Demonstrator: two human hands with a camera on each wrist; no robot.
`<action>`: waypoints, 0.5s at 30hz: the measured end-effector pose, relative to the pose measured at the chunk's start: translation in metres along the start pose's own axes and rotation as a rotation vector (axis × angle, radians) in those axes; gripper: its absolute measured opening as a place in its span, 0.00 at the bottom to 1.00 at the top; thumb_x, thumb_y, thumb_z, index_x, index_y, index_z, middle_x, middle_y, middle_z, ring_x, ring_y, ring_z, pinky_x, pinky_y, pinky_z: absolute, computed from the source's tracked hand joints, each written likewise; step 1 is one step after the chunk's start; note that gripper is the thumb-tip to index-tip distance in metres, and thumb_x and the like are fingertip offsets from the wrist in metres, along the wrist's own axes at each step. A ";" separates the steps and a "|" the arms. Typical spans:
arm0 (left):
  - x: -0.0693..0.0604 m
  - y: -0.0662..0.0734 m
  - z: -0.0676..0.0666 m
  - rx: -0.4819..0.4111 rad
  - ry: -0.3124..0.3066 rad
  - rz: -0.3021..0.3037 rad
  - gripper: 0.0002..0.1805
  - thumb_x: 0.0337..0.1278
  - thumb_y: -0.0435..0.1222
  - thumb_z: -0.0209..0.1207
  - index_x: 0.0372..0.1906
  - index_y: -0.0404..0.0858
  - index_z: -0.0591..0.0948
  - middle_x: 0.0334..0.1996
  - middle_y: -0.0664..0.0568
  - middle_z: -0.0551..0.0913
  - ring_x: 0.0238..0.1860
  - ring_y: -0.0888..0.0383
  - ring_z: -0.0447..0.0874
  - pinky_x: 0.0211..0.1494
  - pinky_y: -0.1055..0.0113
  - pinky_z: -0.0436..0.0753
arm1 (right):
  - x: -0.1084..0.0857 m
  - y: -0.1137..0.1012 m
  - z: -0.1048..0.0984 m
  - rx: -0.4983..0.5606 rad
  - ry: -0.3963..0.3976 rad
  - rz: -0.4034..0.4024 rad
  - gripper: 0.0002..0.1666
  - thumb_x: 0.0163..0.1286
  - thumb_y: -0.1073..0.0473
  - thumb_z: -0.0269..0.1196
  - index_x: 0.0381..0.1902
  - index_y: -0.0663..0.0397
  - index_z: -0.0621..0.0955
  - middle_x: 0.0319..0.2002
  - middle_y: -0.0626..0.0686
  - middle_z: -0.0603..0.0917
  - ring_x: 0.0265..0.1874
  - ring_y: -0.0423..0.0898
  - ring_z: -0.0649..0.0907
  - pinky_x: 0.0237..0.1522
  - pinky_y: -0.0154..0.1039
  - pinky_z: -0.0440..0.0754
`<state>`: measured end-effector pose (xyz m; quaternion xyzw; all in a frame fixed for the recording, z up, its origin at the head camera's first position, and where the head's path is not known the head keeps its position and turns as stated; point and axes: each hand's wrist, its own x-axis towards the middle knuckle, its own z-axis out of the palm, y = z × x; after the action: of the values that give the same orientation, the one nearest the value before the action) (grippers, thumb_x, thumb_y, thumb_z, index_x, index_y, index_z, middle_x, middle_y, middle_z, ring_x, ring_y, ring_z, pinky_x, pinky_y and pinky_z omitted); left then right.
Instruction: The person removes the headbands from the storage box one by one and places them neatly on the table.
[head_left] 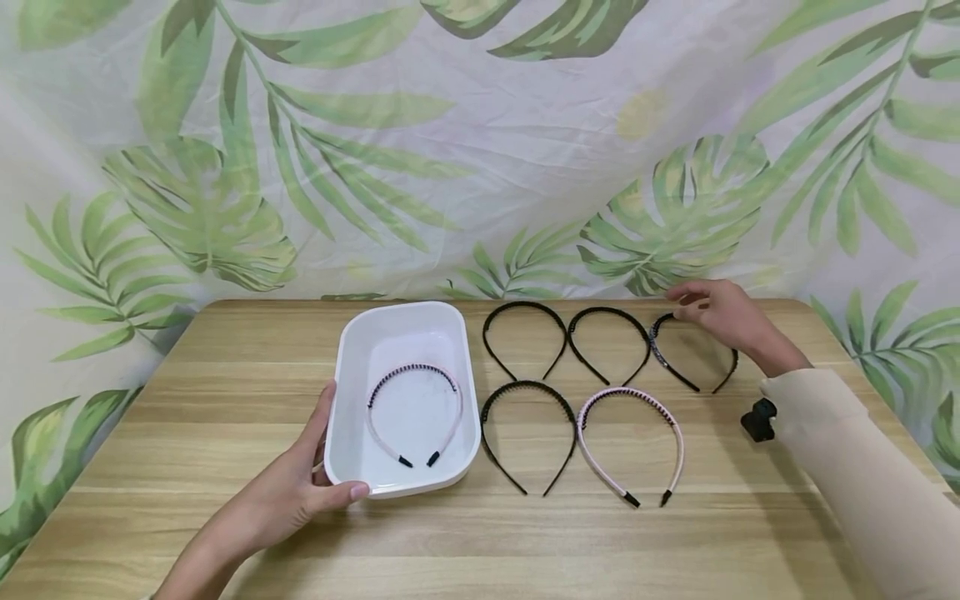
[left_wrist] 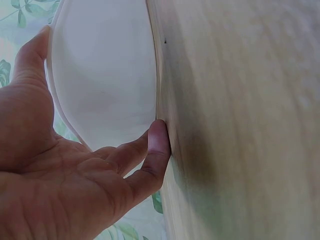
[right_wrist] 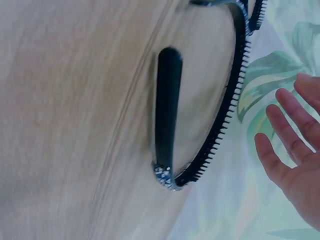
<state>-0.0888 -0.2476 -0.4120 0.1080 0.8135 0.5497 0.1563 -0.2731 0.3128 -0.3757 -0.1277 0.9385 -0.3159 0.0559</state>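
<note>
My left hand (head_left: 288,492) grips the left side of a white plastic basin (head_left: 474,417), its thumb over the near rim corner. In the left wrist view, the fingers reach round the basin's lower edge. A pink headband (head_left: 459,404) with dark teeth and black tips lies inside the basin. Over the far right of the table, my right hand (head_left: 723,315) hovers at the arch of a black headband (head_left: 656,346) with glittery sides. The right wrist view shows this headband (right_wrist: 169,100) apart from the loosely spread fingers of the right hand (right_wrist: 300,150).
Right of the basin, two black headbands (head_left: 523,305) lie in the back row. In front are another black headband (head_left: 528,384) and a pink headband (head_left: 677,433). The wooden table (head_left: 187,417) ends at a leaf-patterned cloth (head_left: 360,167). A black device (head_left: 759,420) sits at the right wrist.
</note>
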 end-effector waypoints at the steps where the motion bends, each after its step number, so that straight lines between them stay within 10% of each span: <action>1: 0.000 0.000 0.000 0.000 0.000 -0.002 0.71 0.62 0.35 0.72 0.83 0.57 0.24 0.82 0.26 0.46 0.57 0.43 0.83 0.50 0.74 0.84 | -0.002 -0.002 0.001 0.001 0.003 -0.004 0.23 0.80 0.64 0.58 0.68 0.70 0.77 0.66 0.72 0.77 0.64 0.68 0.76 0.66 0.67 0.74; 15: 0.000 0.001 0.000 0.010 0.009 -0.019 0.71 0.61 0.35 0.73 0.84 0.56 0.25 0.80 0.24 0.50 0.56 0.43 0.84 0.50 0.73 0.85 | -0.014 -0.041 0.014 0.032 0.078 -0.103 0.20 0.78 0.66 0.61 0.64 0.68 0.80 0.63 0.70 0.82 0.62 0.66 0.80 0.63 0.63 0.79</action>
<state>-0.0890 -0.2468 -0.4109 0.0988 0.8180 0.5444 0.1574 -0.2488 0.2765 -0.3616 -0.1624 0.9270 -0.3381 0.0050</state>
